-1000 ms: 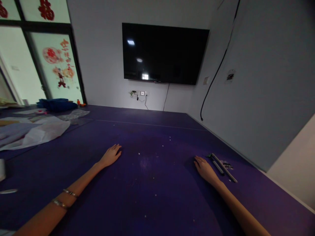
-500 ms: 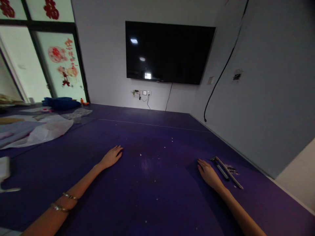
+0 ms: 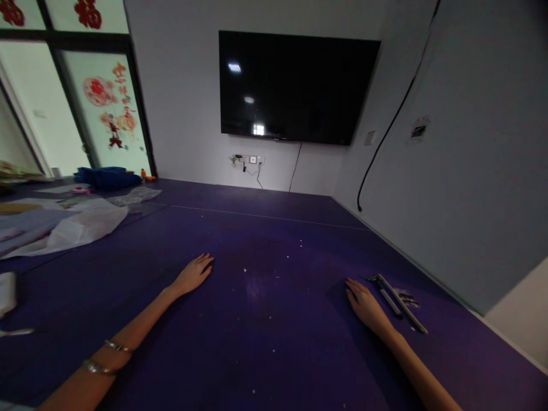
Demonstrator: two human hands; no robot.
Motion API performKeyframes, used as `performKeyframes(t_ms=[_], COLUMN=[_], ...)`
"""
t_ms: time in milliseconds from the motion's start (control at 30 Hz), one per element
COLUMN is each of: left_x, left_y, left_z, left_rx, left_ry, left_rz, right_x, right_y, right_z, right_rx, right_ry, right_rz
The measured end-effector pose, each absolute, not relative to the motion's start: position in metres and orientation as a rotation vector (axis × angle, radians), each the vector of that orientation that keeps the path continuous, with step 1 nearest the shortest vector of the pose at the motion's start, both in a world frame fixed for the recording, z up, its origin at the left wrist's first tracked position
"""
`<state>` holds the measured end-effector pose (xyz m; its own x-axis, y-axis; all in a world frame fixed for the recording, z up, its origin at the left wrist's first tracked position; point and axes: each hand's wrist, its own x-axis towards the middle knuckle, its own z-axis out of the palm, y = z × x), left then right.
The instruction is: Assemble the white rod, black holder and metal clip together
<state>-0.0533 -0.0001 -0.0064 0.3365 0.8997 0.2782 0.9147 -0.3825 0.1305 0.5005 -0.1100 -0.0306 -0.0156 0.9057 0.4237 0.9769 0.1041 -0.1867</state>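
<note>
My left hand [image 3: 193, 274] rests palm down on the purple tabletop [image 3: 257, 331], fingers stretched out and holding nothing. Two bracelets [image 3: 100, 367] circle that forearm. On the right side of the table my right hand [image 3: 365, 305] lies palm down too, its fingers extended and nothing held in them. Just to the right of it lies a thin, grey, long-handled tool [image 3: 402, 303] with a bent dark end, whose exact kind I cannot make out. The hand does not appear to touch it. Small white specks are scattered between my hands.
White translucent sheets [image 3: 89, 225] and a dark blue folded cloth [image 3: 107, 177] lie at the far left. A white object [image 3: 7, 292] is cut off at the left edge. A black cable [image 3: 387, 128] hangs along the right wall. A television [image 3: 295, 88] hangs ahead.
The view has shifted very slightly. Both hands stay in place on the table, and nothing has been picked up or moved.
</note>
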Motion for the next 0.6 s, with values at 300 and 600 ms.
performKeyframes(t_ms=[300, 600], left_x=[-0.054, -0.06], left_y=[-0.001, 0.01], left_z=[-0.003, -0.012], left_rx=[-2.534, -2.515], left_ry=[-1.715, -1.648], left_rz=[-0.432, -0.517], right_x=[0.491, 0.533], right_y=[-0.118, -0.147], right_z=[-0.018, 0.034], right_rx=[-1.815, -2.078], right_ry=[-1.887, -1.557], right_rz=[-0.145, -0.248])
